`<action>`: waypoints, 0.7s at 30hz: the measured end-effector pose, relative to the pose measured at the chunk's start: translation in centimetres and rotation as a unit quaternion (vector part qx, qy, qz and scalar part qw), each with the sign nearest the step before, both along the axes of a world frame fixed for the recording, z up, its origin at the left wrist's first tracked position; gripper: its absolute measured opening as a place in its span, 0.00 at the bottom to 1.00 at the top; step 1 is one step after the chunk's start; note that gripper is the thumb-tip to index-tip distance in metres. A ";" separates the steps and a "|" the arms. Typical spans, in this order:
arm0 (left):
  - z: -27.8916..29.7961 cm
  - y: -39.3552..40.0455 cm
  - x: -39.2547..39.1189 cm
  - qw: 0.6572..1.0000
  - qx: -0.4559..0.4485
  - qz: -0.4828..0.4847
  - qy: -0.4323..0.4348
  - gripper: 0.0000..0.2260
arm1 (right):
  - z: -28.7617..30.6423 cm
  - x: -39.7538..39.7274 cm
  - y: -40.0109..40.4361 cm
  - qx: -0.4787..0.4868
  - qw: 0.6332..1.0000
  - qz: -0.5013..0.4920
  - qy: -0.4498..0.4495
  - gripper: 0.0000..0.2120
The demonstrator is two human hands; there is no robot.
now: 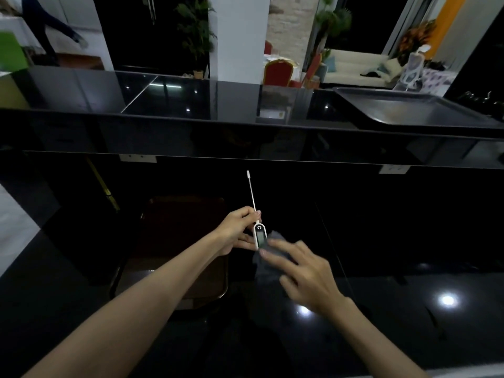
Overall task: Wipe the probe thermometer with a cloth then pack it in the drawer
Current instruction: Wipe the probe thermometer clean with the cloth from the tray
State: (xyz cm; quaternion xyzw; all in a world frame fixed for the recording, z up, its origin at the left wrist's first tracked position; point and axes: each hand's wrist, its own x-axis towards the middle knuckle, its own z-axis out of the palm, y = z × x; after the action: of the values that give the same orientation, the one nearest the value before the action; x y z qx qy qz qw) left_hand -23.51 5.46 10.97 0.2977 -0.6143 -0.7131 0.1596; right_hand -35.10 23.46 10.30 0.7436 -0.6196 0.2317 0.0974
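Centrally, just below the middle of the view, two bare forearms reach forward over a glossy black counter (409,268). The left hand (237,230) comes in from 7 o'clock and pinches the thermometer (259,236) where its thin metal probe meets the white body, thumb under the body and fingers curled on top. The probe points away toward 12 o'clock and ends in a small white cap. The body has a small screen facing up.

The right hand (302,271) comes in from 5 o'clock. Its fingers are spread and fairly straight, not gripping, and they lie on a grey cloth (270,266). The cloth sits just beside the thermometer body at its 4 o'clock, and its top edge seems to touch the body; motion blur makes the exact contact unclear.

At 9 o'clock from the hands, a dark brown tray (177,241) shows under the left forearm, apparently reflected in or lying on the dark surface; I cannot tell which.

Beyond, at 12 o'clock, a raised black ledge runs across the whole view. A metal baking sheet (409,107) rests on it at 2 o'clock. Farther back are potted plants, a red chair (277,73), and a white sofa. Ceiling lights reflect as bright spots on the counter at 4 o'clock.
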 end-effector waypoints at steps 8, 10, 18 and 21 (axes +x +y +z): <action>-0.3 -0.9 0.2 0.999 -0.038 0.004 -0.015 0.12 | -1.4 1.0 -1.3 0.039 0.997 -0.058 0.013 0.27; -0.4 -1.0 0.5 1.000 -0.017 0.014 -0.015 0.11 | -1.4 0.7 -0.4 0.034 0.999 -0.019 0.036 0.25; -0.5 -1.3 0.1 1.000 0.010 0.024 -0.006 0.11 | -1.9 1.1 -0.9 -0.024 0.996 0.011 0.088 0.23; -0.4 -1.3 0.2 0.998 0.055 0.030 -0.004 0.10 | -2.5 0.3 0.1 -0.047 0.996 0.008 0.072 0.23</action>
State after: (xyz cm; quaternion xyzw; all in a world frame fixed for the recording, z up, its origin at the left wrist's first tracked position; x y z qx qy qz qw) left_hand -23.31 4.12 10.56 0.3271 -0.5654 -0.7398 0.1615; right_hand -34.76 23.51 7.83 0.7579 -0.5932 0.2076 0.1749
